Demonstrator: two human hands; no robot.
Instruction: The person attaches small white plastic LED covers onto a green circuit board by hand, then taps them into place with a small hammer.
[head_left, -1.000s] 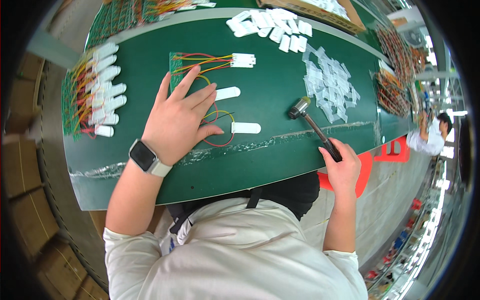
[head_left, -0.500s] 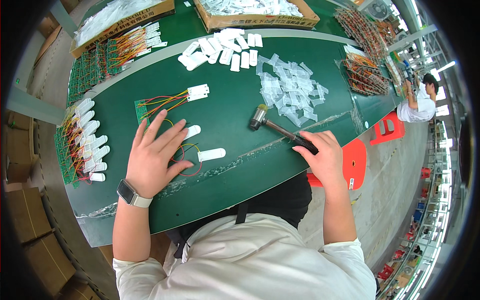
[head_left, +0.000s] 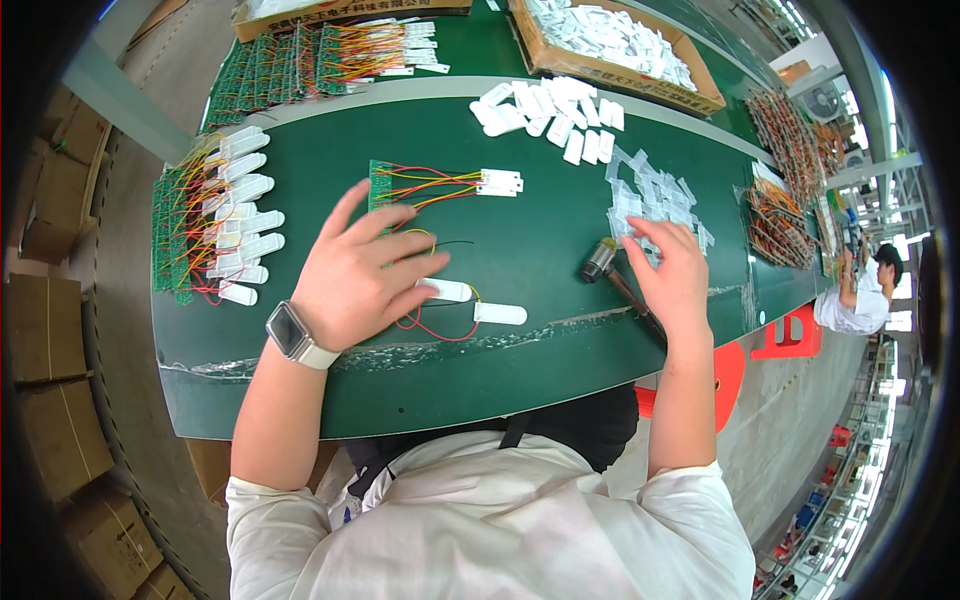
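Right thumb and index are apart like a loose pincer with nothing between them, right hand (head_left: pixel 672 275) poised at the near edge of the scatter of clear plastic film strips (head_left: pixel 655 190); can't tell if a fingertip is touching one. That's the big change: half a second ago that hand had the mallet (head_left: pixel 603 260) by its grip, now it's let go and the thing lies on the bench under/beside the palm. So I'd read it as tapping being off for now and that hand being free for small stuff. Left hand (head_left: pixel 372 262) is spread over the red and yellow leads, a bit blurry, not closed around anything I can see. Its thumb is right by the upper round-ended white cover (head_left: pixel 447 291), contact unclear, and that cover now sits closer to the lower white cover (head_left: pixel 500 314) than it did. Green circuit board (head_left: pixel 379 178) is just past the left fingertips, its other leads running right to flat white pieces (head_left: pixel 500 183). Farther out: a heap of white covers (head_left: pixel 560 112) up the bench, a row of wired boards with white covers (head_left: pixel 240 218) on the left, and a cardboard box (head_left: pixel 690 95) of white parts at the back.
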